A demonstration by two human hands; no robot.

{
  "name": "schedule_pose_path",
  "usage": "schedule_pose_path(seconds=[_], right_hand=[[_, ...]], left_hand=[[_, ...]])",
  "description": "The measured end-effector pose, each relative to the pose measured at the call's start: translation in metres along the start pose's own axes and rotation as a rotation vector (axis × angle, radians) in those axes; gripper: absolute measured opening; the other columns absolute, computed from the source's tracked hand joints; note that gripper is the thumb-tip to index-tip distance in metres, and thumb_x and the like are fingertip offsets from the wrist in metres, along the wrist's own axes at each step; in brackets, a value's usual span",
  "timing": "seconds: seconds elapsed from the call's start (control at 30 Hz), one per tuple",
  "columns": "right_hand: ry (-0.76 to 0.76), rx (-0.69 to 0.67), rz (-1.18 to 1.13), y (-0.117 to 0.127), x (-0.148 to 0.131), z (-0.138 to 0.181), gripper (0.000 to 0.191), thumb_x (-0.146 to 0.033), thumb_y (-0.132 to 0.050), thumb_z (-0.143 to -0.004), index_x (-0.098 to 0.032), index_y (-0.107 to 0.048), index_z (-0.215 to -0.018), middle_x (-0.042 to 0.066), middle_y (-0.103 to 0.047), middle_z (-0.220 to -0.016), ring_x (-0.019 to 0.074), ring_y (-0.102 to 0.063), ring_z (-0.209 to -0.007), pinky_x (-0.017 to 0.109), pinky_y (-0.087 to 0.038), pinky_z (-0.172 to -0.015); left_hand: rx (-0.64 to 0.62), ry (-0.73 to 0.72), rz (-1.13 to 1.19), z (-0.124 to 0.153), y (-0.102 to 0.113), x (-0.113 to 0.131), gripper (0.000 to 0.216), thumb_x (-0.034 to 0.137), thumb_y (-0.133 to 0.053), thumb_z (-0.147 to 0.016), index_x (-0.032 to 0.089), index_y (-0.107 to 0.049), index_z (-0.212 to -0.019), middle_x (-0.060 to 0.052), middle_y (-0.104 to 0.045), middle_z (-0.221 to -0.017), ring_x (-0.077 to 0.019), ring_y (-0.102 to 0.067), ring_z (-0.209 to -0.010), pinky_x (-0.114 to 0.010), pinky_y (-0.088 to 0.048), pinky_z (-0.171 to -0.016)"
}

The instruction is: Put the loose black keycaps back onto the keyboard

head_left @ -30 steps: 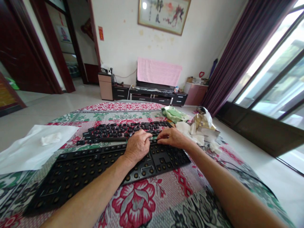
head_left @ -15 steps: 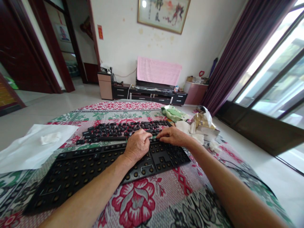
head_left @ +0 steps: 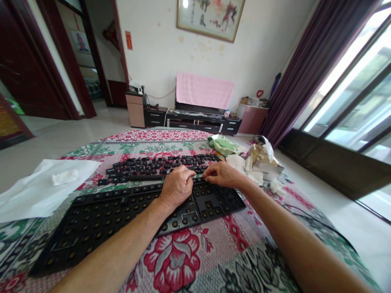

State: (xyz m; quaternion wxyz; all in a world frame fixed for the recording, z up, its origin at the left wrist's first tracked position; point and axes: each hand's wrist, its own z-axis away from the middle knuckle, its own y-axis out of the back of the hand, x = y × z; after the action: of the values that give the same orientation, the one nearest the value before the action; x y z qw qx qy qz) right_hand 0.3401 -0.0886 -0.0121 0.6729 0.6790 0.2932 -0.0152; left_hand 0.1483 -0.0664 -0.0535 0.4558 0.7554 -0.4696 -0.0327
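left hand (head_left: 178,185), right hand (head_left: 222,175) half-curled at keyboard (head_left: 106,219) top edge, likely bracing it; can't tell grip. keycaps (head_left: 146,166) beyond, probably for reach.

Keyboard (head_left: 125,211) on tabletop (head_left: 226,260); loose keycaps (head_left: 159,165) just behind it. To left: paper sheet (head_left: 33,201), tissue wad (head_left: 64,178) on it. Packet (head_left: 269,165) right of keycaps. Cabinet (head_left: 207,121) beyond tabletop, before wall (head_left: 146,53).

Keycaps (head_left: 159,166) crowd beyond the keyboard (head_left: 134,201) — passage lies between the forearms (head_left: 126,244), over the tablecloth (head_left: 210,248).
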Motion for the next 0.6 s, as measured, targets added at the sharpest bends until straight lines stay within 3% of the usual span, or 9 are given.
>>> schedule_pose_path(seconds=[0.6], right_hand=[[0.094,-0.030,0.126,0.0034,-0.0056,-0.0016,0.022,-0.014,-0.051,-0.069,-0.018,-0.068,-0.083,0.002,-0.066,-0.077,0.0123,-0.056,-0.070,0.023,-0.040,-0.064]], left_hand=[[-0.013,-0.002,0.001,0.0007,0.0000,0.0000,0.026,0.015,-0.042,-0.075,0.021,-0.065,-0.085,-0.002,-0.058,-0.079,-0.0134,-0.054,-0.077,-0.025,-0.044,-0.073]])
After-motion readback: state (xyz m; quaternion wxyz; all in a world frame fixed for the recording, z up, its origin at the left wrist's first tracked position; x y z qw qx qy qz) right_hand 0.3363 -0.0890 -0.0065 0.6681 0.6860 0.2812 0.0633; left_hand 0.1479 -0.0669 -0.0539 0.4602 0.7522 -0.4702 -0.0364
